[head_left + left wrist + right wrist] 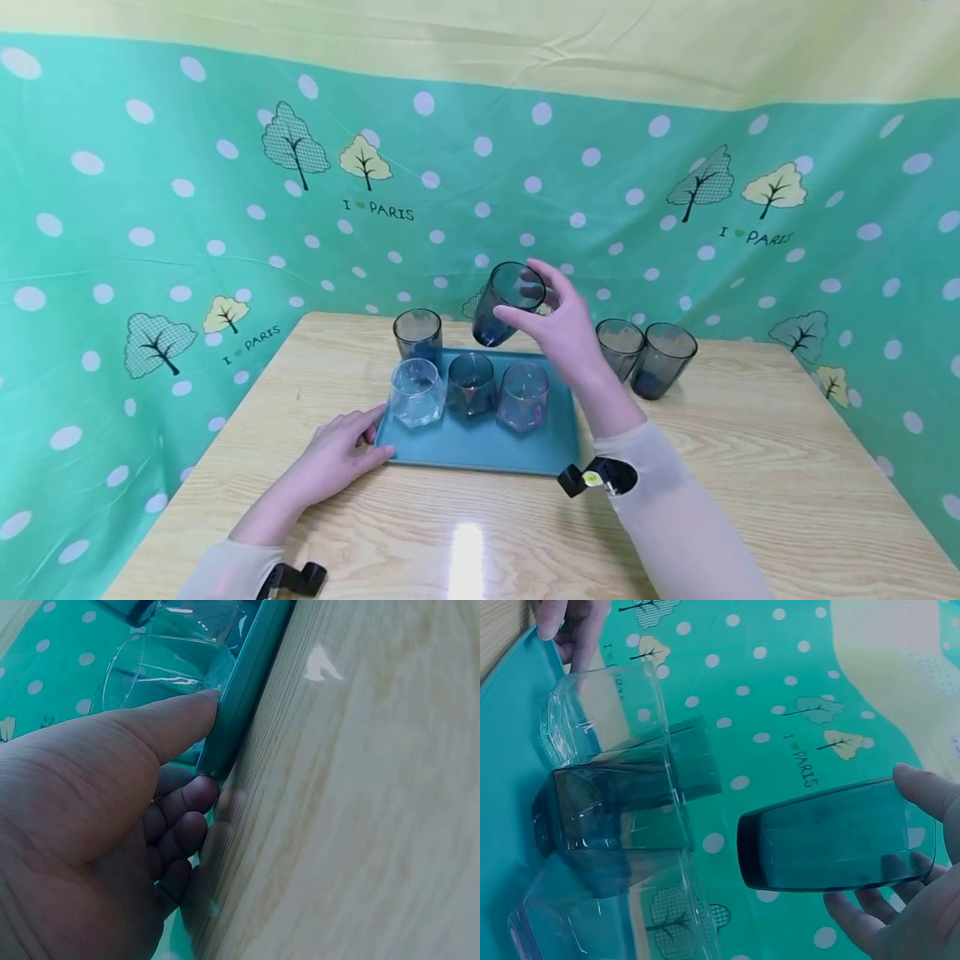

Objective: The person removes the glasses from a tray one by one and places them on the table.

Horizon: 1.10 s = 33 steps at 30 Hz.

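My right hand (558,325) holds a tall dark tinted glass (825,840) near its rim, thumb on one side and fingers on the other. The glass tilts slightly and hangs above the back of a blue tray (480,450). At the tray's front left corner, my left hand (341,454) grips the edge, thumb on the rim and fingers curled against the side. In a row on the tray stand a clear faceted glass (417,404), a dark faceted glass (471,398) and a faintly pinkish faceted glass (522,408). Behind the clear one stands another tall dark glass (417,337).
Right of the tray, two more tall dark glasses (663,362) stand close together on the wooden table (750,467). A green dotted cloth (480,183) hangs behind the table's back edge and along its sides.
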### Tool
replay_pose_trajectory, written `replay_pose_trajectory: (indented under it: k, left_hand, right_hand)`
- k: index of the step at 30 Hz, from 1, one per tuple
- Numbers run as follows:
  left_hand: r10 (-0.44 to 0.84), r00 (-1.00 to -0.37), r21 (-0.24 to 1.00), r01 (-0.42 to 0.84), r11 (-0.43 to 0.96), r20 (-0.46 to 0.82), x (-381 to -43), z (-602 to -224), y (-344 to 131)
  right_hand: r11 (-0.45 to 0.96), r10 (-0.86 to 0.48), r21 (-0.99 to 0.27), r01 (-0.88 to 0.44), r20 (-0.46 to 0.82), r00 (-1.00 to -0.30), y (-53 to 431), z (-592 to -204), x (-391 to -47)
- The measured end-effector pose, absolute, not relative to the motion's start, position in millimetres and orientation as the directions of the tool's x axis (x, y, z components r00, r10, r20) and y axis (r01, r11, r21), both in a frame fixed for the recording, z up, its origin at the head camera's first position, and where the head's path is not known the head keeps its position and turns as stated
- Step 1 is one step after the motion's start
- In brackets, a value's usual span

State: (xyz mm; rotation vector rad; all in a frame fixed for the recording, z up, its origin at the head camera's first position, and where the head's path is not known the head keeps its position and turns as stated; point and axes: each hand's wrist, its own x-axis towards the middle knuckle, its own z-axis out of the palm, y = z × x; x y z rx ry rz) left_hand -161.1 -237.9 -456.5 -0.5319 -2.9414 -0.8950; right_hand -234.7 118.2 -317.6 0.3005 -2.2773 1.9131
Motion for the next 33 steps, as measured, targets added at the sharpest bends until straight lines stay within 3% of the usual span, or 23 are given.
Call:
replay_pose_trajectory:
  k: [9,33]
  left_hand:
    - [0.315,-0.941,0.534,0.330,0.778,0.123,-161,-454,-237]
    - [0.323,-0.935,0.517,0.351,0.781,0.147,-164,-460,-239]
  right_hand:
    - [0.088,-0.062,-0.946,-0.313,0.308,-0.949,136,-314,-219]
    - [0.214,0.037,-0.936,-0.280,0.294,-0.955,201,-302,-188]
